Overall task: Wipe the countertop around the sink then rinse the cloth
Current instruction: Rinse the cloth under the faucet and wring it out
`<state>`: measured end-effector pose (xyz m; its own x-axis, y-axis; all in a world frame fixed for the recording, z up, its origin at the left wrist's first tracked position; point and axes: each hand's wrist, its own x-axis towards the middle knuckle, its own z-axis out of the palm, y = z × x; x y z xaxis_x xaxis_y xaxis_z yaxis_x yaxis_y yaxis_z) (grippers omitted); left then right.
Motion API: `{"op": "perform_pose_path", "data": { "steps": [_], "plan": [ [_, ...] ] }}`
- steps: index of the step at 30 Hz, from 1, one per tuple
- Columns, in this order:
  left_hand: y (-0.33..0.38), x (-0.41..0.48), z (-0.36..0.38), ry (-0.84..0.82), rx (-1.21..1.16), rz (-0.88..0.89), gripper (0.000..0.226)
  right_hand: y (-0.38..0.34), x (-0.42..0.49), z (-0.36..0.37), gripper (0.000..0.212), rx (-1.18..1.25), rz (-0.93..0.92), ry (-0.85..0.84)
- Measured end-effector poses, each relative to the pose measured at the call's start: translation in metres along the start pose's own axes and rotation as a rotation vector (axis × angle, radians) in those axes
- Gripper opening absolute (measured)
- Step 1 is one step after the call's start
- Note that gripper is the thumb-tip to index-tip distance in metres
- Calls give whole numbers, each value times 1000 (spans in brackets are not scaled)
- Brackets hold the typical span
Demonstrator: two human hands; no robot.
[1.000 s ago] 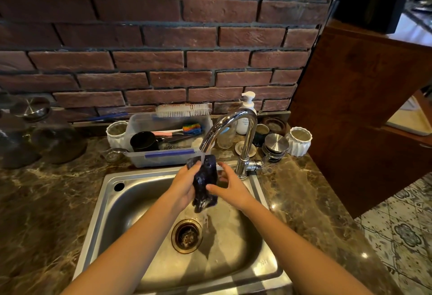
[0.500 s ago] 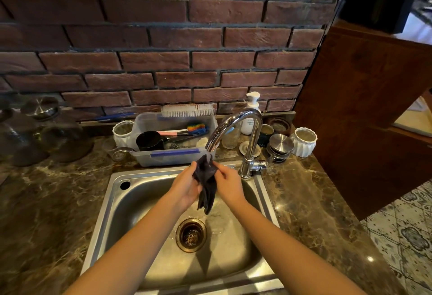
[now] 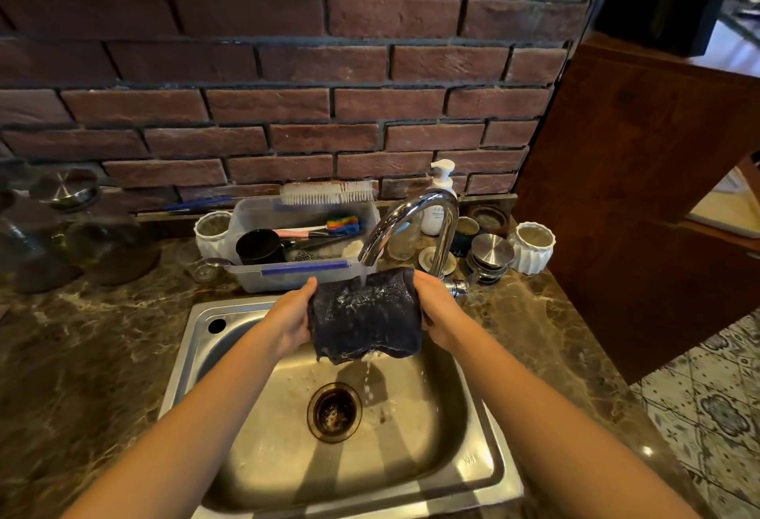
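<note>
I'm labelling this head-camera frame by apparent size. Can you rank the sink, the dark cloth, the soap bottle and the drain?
1. Sink
2. Cloth
3 and 4. Drain and soap bottle look alike; the bottle stands farther away and partly behind the faucet, so unranked.

We note a stainless steel sink (image 3: 473,461) set into the brown marble table (image 3: 82,354), its round drain (image 3: 334,411) at centre. Behind its right corner stands the curved chrome faucet (image 3: 415,218). Under the spout, between our left hand (image 3: 290,319) and right hand (image 3: 438,313), hangs a dark wet cloth (image 3: 364,315). Behind the sink sits a clear plastic tub (image 3: 255,218); a white bristle brush (image 3: 327,192) lies on its rear rim. A white pump bottle (image 3: 436,206) stands behind the faucet.
</note>
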<state>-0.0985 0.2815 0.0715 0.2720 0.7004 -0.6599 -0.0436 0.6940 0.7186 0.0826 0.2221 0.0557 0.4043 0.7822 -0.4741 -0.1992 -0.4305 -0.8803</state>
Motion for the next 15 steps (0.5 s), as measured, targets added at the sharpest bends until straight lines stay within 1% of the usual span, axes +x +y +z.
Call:
{"op": "perform_pose_path", "data": {
  "steps": [2, 4, 7, 9, 11, 13, 15],
  "plan": [
    [-1, 0, -3, -29, -36, -33, 34, -1, -3, 0, 23, 113, 53, -45],
    [-4, 1, -6, -95, -92, -71, 34, 0, -3, 2, 18, 237, 99, -60],
    [-10, 5, -4, -112, -149, -64, 33, -2, -6, 6, 24, 314, 136, -47],
    [-16, 8, 2, -96, -179, -40, 35, -4, -7, 12, 22, 290, 106, -5],
    [-22, 7, 15, -105, -200, -12, 38, -5, -16, 22, 17, 238, 31, 21],
    [-28, 4, 31, -90, -244, 27, 38, -3, -25, 35, 21, 223, -18, -30],
    [-29, 1, 43, -29, -257, 38, 29, -1, -36, 47, 23, 187, -16, -111]
  ]
}}
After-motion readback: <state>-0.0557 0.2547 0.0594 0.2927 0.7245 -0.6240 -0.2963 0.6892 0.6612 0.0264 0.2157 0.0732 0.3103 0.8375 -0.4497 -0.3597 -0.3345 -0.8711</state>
